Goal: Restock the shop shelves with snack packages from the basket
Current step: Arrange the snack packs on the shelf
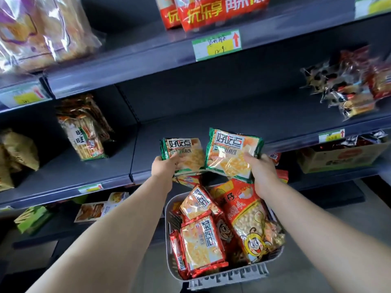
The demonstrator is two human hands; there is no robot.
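Observation:
My left hand [164, 168] grips the lower edge of a green-edged cracker pack [182, 154], held upright at the front lip of the middle shelf [243, 121]. Beside it, my right hand [262, 170] grips a second green-edged cracker pack [232, 153] by its lower right corner, slightly higher. Both packs hang just above the grey basket [169, 246], which stands on the floor below and holds several red-edged cracker packs [201, 244] and a large red bag of puffed balls [251, 220].
The middle shelf bears a tall biscuit pack [84, 132] at the left and clear snack bags [347, 87] at the right. Red bags [211, 11] stand on the top shelf above a price tag [216, 44]. A cardboard box [338, 157] sits low at the right.

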